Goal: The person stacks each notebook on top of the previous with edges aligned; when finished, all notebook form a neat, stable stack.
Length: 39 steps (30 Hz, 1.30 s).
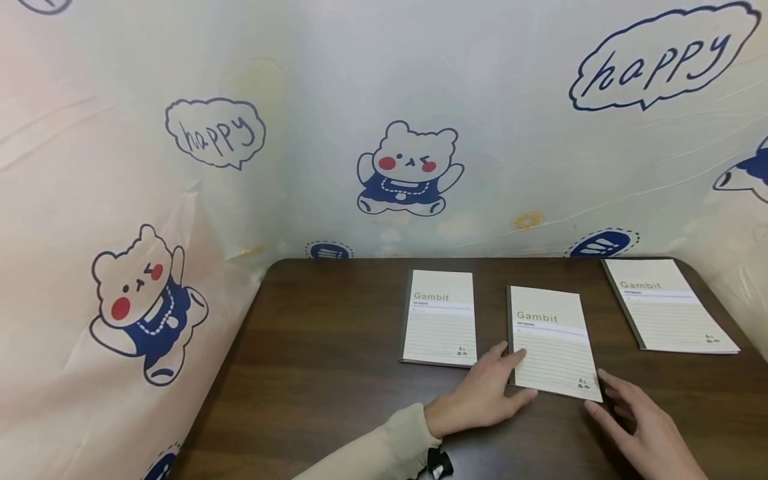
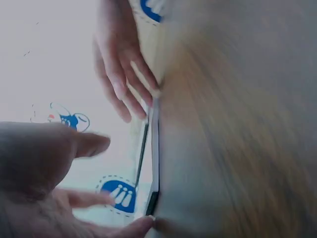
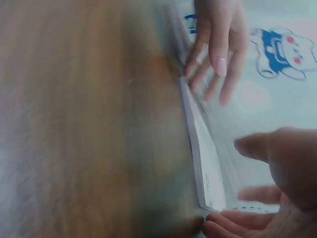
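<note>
While white, dark-spined Gambit ntbk [image 1: 549,350] lies slightly askew, L grip [image 1: 485,393] & R grip [image 1: 648,427] are loosely unclenched.

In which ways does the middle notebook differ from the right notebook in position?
The middle notebook lies between the left hand and right hand; the right notebook lies apart from both. The middle notebook sits nearer; the right notebook sits farther back. Both are closed and read "Gambit".
</note>
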{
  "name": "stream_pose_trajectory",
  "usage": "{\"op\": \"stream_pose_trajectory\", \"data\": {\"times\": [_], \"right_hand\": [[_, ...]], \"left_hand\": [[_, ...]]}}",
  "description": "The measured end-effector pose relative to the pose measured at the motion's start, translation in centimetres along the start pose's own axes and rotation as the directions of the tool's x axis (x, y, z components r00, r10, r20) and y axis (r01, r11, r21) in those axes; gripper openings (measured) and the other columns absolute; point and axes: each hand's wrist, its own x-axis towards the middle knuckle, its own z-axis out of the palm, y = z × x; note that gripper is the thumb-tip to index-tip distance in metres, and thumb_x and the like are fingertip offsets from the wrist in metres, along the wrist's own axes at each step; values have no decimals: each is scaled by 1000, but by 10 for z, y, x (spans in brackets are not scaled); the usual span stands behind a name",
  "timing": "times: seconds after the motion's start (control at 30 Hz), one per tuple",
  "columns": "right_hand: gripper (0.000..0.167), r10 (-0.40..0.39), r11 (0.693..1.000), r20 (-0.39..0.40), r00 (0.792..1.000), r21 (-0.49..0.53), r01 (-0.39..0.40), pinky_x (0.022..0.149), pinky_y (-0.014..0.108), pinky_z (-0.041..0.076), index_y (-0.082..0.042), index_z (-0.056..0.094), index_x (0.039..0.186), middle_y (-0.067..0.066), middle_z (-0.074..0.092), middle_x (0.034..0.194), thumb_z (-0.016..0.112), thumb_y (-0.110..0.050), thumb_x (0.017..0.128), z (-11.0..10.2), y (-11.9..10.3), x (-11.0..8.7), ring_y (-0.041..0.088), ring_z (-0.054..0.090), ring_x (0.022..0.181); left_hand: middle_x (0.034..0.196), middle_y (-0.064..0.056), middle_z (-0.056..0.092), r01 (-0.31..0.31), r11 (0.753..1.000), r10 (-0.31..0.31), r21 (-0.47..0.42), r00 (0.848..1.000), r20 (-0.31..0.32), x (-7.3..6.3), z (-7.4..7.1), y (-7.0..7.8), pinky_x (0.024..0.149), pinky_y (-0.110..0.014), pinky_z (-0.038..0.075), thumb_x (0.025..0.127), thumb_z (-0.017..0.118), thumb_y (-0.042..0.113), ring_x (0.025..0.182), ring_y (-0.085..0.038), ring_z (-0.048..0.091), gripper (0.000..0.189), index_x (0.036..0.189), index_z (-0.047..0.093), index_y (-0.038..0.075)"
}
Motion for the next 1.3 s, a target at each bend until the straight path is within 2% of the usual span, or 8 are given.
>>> {"op": "stream_pose_trajectory", "data": {"times": [0.1,0.2,0.33,0.4,0.5,0.57,0.93,1.3], "right_hand": [[83,105,988,40,994,112,-109,74,24,61,8,37,156,38,49,150,63,-50,102,-6,3,5,-5,67,103],[87,205,908,136,969,343,-241,75,13,56,9,25,161,34,44,157,61,-46,104,-8,5,11,-28,46,93],[90,286,668,266,921,633,-391,88,16,58,6,9,165,-5,67,135,63,-35,105,-8,8,17,-22,58,97],[89,291,590,288,912,697,-408,89,17,59,6,7,165,-27,63,116,63,-29,105,-8,11,16,-19,61,98],[88,293,532,304,907,736,-418,88,18,59,8,6,164,-37,60,100,64,-23,105,-7,14,14,-18,62,97],[88,296,521,309,904,741,-424,88,18,59,10,7,163,-36,61,99,65,-22,105,-6,16,12,-19,61,96],[90,367,694,334,868,524,-494,84,18,60,8,30,160,-20,68,117,77,-34,96,-6,15,11,-17,60,93],[91,333,654,347,877,585,-480,85,17,59,6,26,162,-12,65,126,77,-30,96,-4,0,16,-15,59,97]], "left_hand": [[161,-13,48,99,965,-107,-242,994,-20,0,0,-1,107,-32,53,103,59,51,139,-22,58,71,162,38,17],[156,-12,53,157,876,-181,-456,983,-10,1,1,-1,94,-23,56,101,65,43,124,-17,68,71,161,39,15],[149,-13,60,223,730,-290,-647,957,3,4,0,2,90,-22,56,98,72,38,120,-18,69,68,157,46,16],[143,-13,64,243,645,-351,-725,936,1,5,0,4,93,-27,56,97,73,35,120,-20,68,64,153,51,15],[132,-12,69,239,529,-414,-815,910,-2,5,-1,5,93,-33,58,96,74,28,116,-22,68,56,147,57,12],[127,-11,70,230,492,-426,-839,905,-2,5,0,6,91,-33,59,96,74,25,113,-21,69,54,145,58,10],[117,-5,64,172,637,-324,-752,944,-58,-1,3,4,69,-15,55,89,74,-2,90,-6,71,57,144,61,6],[121,-11,67,122,666,-296,-735,949,-111,-5,-10,-5,69,-16,56,89,74,-3,93,-12,74,57,143,62,7]]}}
